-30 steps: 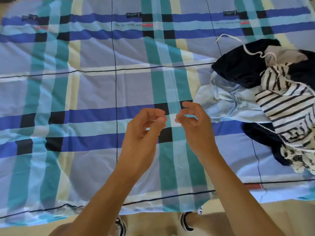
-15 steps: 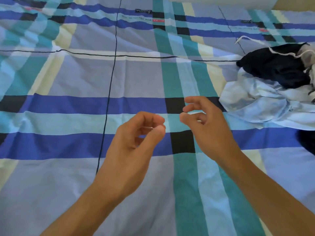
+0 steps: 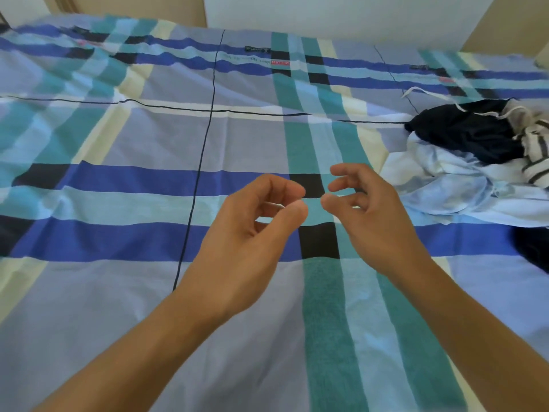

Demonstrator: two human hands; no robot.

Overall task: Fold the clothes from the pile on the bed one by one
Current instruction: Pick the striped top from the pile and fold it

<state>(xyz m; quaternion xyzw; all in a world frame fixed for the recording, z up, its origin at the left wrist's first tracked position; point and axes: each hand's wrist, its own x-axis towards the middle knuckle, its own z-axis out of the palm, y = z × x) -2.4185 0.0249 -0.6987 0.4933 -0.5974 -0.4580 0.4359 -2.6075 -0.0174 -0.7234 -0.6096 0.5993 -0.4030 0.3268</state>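
The pile of clothes (image 3: pixel 475 162) lies on the bed to the right of your right hand (image 3: pixel 377 215) and a little beyond it, near but not touching. The pale blue garment (image 3: pixel 445 185) at its edge is the piece nearest your fingers.

Your right hand hangs above the checked sheet (image 3: pixel 118 292) with its fingers loosely curled and apart, holding nothing. Your left hand (image 3: pixel 249 233) is just beside it, thumb tips close but not meeting. Its thumb and forefinger are bent toward each other with a gap between them, and it holds nothing either.

Compared with half a second ago, both hands have the same pose, the thumbs slightly nearer. The pile has not moved on the sheet. The view has tipped up, so the bed's far edge and the wall (image 3: pixel 326 13) now show.

There are two hands and one pile. Four pieces show in the pile: the pale blue one, a dark navy one (image 3: pixel 466 129), a striped one (image 3: pixel 534 156) and another dark piece (image 3: pixel 531 245) at the right edge. One white cord (image 3: pixel 427 95) trails off the far side.
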